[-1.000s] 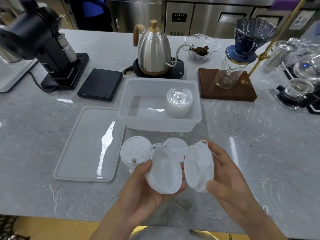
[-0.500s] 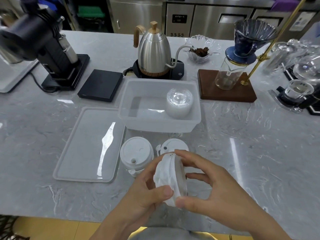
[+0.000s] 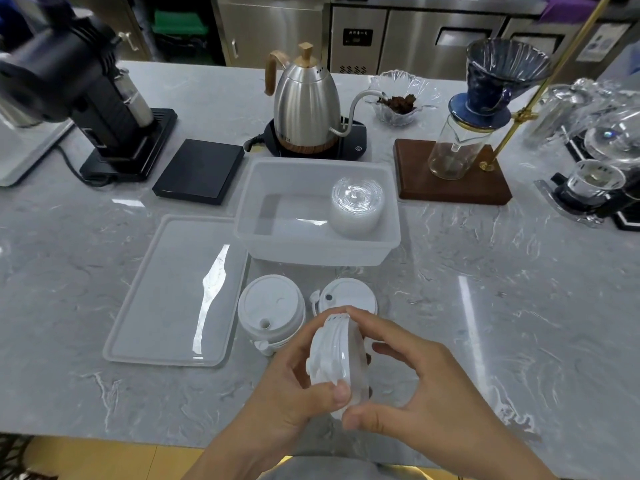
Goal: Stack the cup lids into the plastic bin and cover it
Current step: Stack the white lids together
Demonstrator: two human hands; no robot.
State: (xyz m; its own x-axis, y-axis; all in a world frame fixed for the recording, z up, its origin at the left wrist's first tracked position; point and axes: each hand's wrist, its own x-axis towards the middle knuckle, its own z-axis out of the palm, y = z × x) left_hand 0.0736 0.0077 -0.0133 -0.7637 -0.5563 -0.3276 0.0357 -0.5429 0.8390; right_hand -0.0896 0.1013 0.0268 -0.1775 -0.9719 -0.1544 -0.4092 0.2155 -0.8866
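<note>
Both hands, left hand (image 3: 294,396) and right hand (image 3: 415,403), are gripping a small stack of white cup lids (image 3: 337,358) on edge above the counter (image 3: 485,306), near the open plastic bin (image 3: 277,244).

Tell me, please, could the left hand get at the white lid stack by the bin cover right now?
Probably not yet: the left hand and right hand both grip the held lids. The path to the white lid stack looks open.
</note>
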